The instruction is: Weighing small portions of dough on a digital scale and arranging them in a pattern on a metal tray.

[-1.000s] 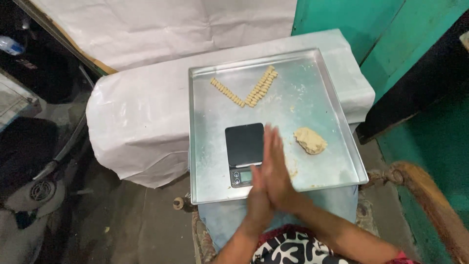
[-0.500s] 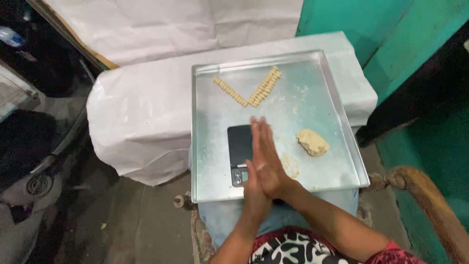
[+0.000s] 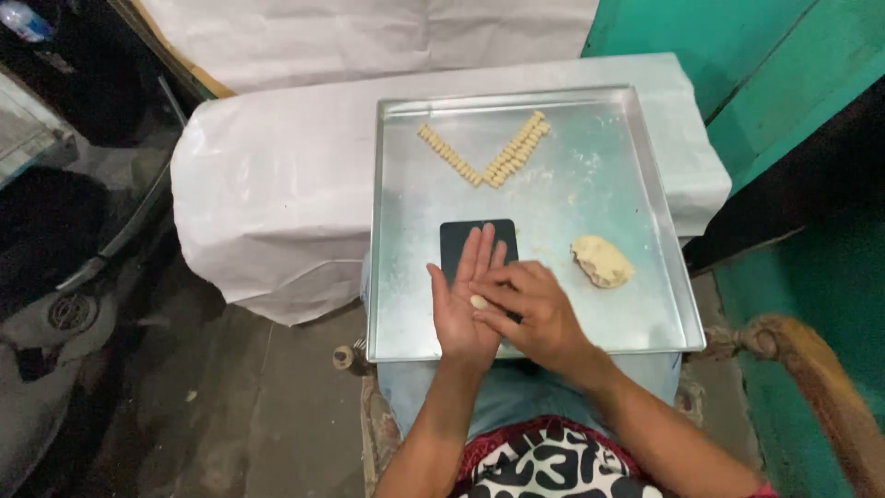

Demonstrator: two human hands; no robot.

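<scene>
My left hand lies palm up over the near part of a square metal tray, with a small ball of pale dough resting in the palm. My right hand is beside it, its fingertips touching the little ball. Under both hands sits a dark flat rectangular scale. A larger lump of dough lies on the tray to the right. Several small dough pieces form a V of rows at the tray's far end.
The tray rests on my lap and on a surface covered with white sheeting. A green wall stands at the right, a curved wooden chair arm at the lower right, dark clutter on the floor at the left.
My palms were pressed together, rubbing above the scale. Now they have parted: the left palm is turned up with the small dough ball, and the right fingers rest on it.
</scene>
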